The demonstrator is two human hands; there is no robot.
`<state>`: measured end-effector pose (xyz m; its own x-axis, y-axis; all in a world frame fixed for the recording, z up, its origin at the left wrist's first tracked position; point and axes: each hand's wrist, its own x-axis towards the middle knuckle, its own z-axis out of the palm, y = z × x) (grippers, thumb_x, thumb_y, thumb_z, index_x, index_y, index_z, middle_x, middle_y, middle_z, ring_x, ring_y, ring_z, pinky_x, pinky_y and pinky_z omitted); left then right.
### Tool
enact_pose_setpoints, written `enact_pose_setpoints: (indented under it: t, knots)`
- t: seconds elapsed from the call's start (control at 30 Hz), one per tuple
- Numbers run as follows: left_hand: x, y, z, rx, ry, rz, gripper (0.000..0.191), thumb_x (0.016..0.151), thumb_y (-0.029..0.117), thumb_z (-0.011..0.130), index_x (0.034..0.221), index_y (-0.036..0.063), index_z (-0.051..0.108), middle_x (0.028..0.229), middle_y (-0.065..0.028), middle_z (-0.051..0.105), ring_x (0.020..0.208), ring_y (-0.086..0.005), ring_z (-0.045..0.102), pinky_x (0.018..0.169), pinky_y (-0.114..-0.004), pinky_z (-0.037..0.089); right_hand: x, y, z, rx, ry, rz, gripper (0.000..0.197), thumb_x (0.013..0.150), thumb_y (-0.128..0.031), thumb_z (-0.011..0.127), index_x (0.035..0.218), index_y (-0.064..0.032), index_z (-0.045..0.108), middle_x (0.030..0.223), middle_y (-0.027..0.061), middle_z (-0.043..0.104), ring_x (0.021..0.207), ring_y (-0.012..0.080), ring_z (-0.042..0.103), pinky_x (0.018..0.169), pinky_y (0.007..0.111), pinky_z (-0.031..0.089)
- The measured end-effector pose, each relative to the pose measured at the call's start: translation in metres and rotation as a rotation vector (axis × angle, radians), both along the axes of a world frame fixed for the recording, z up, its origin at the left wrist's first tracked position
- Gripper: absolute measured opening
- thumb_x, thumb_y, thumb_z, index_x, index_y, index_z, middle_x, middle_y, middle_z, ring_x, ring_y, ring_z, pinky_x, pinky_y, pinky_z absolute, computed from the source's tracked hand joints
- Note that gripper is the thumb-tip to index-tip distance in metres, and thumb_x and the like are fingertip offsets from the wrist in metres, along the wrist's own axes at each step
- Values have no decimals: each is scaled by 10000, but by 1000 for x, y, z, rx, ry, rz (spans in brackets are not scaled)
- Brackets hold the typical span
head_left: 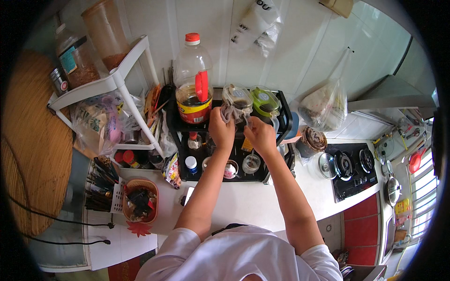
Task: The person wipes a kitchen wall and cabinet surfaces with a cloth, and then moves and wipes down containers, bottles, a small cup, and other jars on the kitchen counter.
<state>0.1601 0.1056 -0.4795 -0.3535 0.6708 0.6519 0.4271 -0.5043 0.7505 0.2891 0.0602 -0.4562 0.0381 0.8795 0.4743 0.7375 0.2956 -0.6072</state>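
Both hands are at the top shelf of a black two-tier rack [225,129]. My left hand [222,130] grips a greyish cloth [230,113] in front of a clear-lidded container [238,96]. My right hand [260,135] is closed near the cloth's right end; whether its fingertips hold the cloth or part of the container, I cannot tell. To the right sits a container with a green lid [264,100]. A large plastic bottle [194,80] with a red cap and red handle stands left of my left hand. Below, the lower shelf holds a glass jar [251,164] and a white-capped bottle [191,164].
A white shelf unit [137,121] stands left, with a salmon-coloured bin [154,210] and a white basket of chopsticks [117,196] near it. A lidded pot [312,140] and a black gas hob [351,172] are right. A filled plastic bag [325,105] hangs on the wall.
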Motion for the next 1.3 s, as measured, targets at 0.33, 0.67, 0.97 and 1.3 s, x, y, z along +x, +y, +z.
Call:
enact_pose_setpoints:
  t: [0.33,0.67,0.97,1.3]
  knots:
    - [10,-13,-3,18,153,-35,290,756,52,674,982,36,493,975,-163,542,886,-407,582,716,-461,482,1,-4,-5,20,-75,-63,254,770,-200,652,983,-62,647,716,143,653,660,306,659,604,374,508]
    - [10,-6,-7,51,-102,-29,301,729,-11,636,1011,-2,532,962,-161,554,905,-340,559,825,-383,449,-15,-4,-7,24,-12,-57,327,777,-218,654,1044,-31,626,841,187,660,778,373,643,692,450,510]
    - [2,-30,7,45,-303,-318,333,781,10,641,1097,-2,540,1033,-141,543,966,-295,557,858,-357,446,-6,-27,-16,107,102,-33,332,830,-93,686,1150,-42,617,911,139,672,804,250,684,710,320,542]
    - [-63,-44,-15,256,-94,114,327,794,-4,638,1107,-10,544,1111,-169,535,1064,-348,502,943,-426,384,101,-100,-93,-25,463,-188,150,862,-23,627,1006,-14,669,781,54,669,696,94,616,650,231,485]
